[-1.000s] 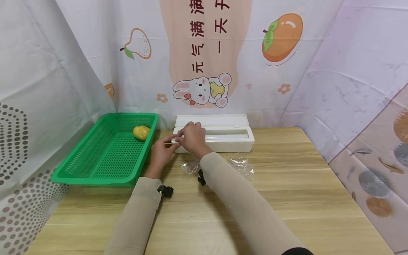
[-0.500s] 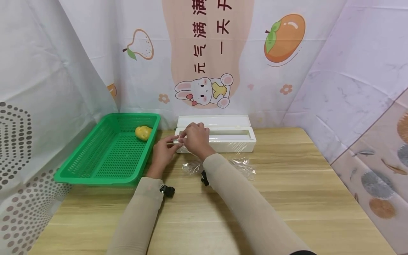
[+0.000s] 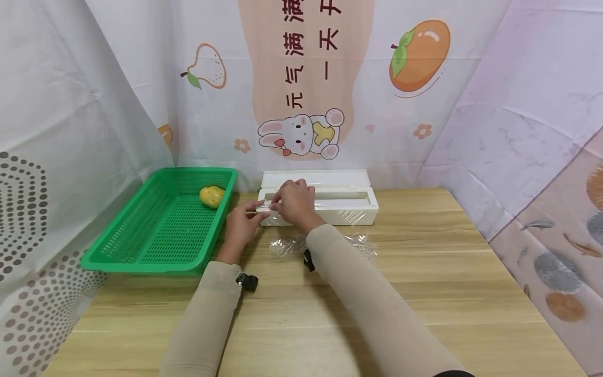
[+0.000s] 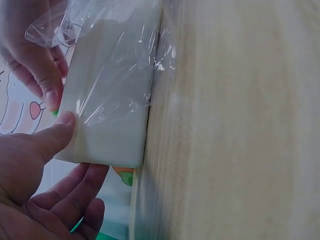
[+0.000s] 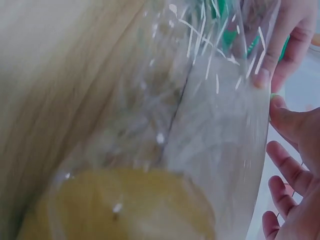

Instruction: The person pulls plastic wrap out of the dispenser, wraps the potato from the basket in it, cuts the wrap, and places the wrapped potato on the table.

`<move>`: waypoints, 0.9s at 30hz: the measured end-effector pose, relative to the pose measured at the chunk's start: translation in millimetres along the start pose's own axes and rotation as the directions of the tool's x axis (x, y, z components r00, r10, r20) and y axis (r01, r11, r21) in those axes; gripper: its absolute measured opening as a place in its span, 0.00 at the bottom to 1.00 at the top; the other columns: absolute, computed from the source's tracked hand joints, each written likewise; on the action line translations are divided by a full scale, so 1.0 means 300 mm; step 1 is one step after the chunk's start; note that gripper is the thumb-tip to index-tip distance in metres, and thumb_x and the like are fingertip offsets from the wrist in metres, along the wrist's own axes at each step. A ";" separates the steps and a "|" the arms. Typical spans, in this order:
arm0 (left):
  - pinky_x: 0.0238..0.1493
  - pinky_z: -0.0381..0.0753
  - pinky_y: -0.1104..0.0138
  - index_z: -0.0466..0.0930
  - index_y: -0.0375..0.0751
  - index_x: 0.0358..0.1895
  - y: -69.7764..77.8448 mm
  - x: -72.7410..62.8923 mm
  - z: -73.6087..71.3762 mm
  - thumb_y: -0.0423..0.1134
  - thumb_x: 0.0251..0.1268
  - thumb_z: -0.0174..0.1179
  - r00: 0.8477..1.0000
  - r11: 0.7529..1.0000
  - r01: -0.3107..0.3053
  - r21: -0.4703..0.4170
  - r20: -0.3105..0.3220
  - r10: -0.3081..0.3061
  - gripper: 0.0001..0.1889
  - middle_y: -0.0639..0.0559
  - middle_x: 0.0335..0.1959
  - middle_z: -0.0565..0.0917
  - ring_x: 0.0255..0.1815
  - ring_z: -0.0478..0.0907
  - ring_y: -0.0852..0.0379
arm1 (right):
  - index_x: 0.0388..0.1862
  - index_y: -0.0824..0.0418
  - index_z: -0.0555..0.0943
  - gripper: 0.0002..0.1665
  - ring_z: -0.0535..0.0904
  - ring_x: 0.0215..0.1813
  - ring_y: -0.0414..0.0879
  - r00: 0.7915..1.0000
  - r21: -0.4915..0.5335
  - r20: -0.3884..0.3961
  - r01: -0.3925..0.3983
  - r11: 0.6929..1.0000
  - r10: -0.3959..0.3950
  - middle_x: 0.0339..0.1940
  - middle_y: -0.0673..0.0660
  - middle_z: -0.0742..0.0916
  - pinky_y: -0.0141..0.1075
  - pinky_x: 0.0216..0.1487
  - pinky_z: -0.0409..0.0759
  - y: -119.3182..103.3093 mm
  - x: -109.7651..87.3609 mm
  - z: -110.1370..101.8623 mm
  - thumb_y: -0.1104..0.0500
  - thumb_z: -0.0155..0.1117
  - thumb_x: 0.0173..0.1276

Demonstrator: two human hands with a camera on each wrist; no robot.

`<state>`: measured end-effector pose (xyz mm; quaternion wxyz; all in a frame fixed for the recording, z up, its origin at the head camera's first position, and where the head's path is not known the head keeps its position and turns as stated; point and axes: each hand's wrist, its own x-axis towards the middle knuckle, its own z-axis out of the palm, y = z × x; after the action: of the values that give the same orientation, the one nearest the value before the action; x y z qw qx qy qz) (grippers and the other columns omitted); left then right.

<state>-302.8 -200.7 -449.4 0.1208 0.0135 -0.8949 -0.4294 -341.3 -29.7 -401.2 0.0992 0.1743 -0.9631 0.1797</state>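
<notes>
A long white cling film box (image 3: 350, 215) lies across the table with its lid (image 3: 315, 179) raised at the back. My left hand (image 3: 239, 226) grips its left end, thumb on the edge and a finger under the end. Just right of it, my right hand (image 3: 296, 203) holds a small green slide cutter (image 5: 274, 95) at the box's edge, mostly covered by the fingertips. Clear cling film (image 3: 285, 246) hangs over the box front onto the table. Under the film, a potato (image 5: 130, 207) shows in the right wrist view; the right forearm hides it in the head view.
A green plastic basket (image 3: 155, 269) stands to the left with one potato (image 3: 212, 197) in it. A printed curtain (image 3: 400, 146) hangs right behind the box. The wooden table (image 3: 452, 293) stretches to the front and right.
My right hand has shifted a little to the right along the box edge, away from the left hand. The left hand keeps its grip on the box end.
</notes>
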 end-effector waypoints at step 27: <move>0.53 0.87 0.52 0.82 0.53 0.66 0.002 -0.004 0.002 0.47 0.68 0.70 1.000 1.000 0.015 -0.009 0.008 -0.015 0.24 0.41 0.59 0.85 0.59 0.85 0.43 | 0.34 0.36 0.92 0.07 0.75 0.56 0.53 0.993 0.057 0.093 -0.078 0.995 0.073 0.52 0.42 0.89 0.54 0.60 0.69 0.169 -0.039 -0.100 0.37 0.76 0.63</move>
<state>-301.8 -199.8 -449.6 0.1139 0.0180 -0.8933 -0.4345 -345.4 29.7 -392.7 0.0432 0.1487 -0.9666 0.2041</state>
